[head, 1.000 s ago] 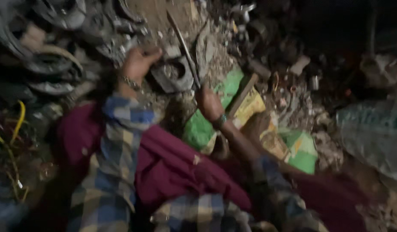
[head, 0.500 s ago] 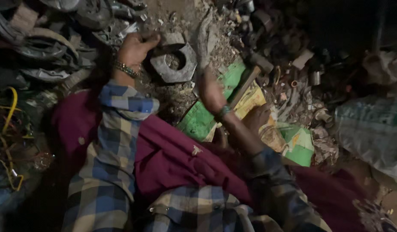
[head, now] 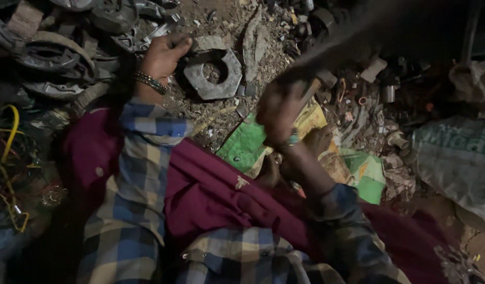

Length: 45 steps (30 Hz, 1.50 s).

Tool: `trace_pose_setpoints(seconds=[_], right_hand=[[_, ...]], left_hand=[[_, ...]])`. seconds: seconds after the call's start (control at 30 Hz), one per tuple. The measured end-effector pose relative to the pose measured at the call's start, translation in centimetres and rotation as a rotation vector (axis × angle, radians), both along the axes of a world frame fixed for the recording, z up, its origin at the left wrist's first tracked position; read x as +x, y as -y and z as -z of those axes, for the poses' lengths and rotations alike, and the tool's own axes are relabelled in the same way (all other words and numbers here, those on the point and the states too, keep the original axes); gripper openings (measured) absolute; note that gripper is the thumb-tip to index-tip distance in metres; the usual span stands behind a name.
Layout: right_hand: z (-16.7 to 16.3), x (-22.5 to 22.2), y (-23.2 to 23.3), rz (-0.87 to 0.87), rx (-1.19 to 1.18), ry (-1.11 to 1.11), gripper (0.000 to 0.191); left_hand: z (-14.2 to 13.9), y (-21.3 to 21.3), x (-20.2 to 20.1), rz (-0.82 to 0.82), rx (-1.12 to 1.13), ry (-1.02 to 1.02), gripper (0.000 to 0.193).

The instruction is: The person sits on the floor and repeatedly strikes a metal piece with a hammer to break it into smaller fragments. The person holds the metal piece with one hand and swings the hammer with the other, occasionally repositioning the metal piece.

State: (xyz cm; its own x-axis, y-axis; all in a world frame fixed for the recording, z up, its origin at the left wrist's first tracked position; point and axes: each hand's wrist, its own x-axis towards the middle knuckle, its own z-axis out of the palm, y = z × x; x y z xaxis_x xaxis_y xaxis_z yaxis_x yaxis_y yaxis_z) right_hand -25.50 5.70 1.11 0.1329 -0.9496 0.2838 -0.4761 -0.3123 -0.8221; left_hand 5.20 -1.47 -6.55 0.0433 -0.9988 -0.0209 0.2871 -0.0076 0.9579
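Observation:
I sit on the ground in a blue plaid shirt with a maroon cloth (head: pixel 221 200) over my lap. My left hand (head: pixel 162 52), with a beaded bracelet at the wrist, grips the left edge of a large grey hexagonal metal piece (head: pixel 221 79) with a round hole, lying flat in the dirt. My right hand (head: pixel 276 113) is closed around the wooden handle of a hammer (head: pixel 310 92). The hammer's upper part is a dark blurred streak running toward the top right.
Scrap metal rings and parts (head: pixel 48 52) pile up at the top left. Yellow and red wires (head: pixel 8 152) lie at the far left. A green and yellow sack (head: pixel 248 147) lies under my right arm. A grey woven bag (head: pixel 452 152) sits at the right, with small metal bits (head: pixel 379 89) beyond.
My left hand has closed onto the hexagonal piece and holds it still. My right hand has lifted, and the hammer now blurs in motion above it.

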Motion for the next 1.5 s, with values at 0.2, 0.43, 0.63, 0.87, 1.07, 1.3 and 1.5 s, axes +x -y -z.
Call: trace_pose_setpoints(seconds=[0.2, 0.43, 0.63, 0.87, 1.07, 1.3, 1.5], right_hand=[[5.0, 0.8, -0.6, -0.102, 0.352, -0.52, 0.038], [-5.8, -0.3, -1.3, -0.014, -0.034, 0.265, 0.029], [4.1, -0.6, -1.0, -0.092, 0.16, -0.491, 0.032], [0.8, 0.6, -1.5, -0.053, -0.02, -0.503, 0.034], [-3.0, -1.1, -0.5, 0.004, -0.093, 0.342, 0.018], [6.7, -0.3, -0.9, -0.072, 0.58, -0.396, 0.049], [-2.8, 0.0, 0.5, 0.0, 0.219, -0.106, 0.02]], left_hand=[[-1.3, -0.5, 0.5, -0.094, 0.11, 0.087, 0.034], [-0.5, -0.7, 0.4, -0.067, 0.086, 0.216, 0.028], [-0.2, -0.3, 0.6, -0.014, 0.053, -0.006, 0.025], [-1.5, -1.6, 0.4, -0.081, 0.272, 0.2, 0.031], [-0.4, -0.4, 0.0, -0.098, -0.025, 0.012, 0.028], [-1.2, -0.3, 0.0, -0.251, 0.137, 0.048, 0.035], [-1.3, -0.6, 0.2, -0.123, 0.139, 0.22, 0.034]])
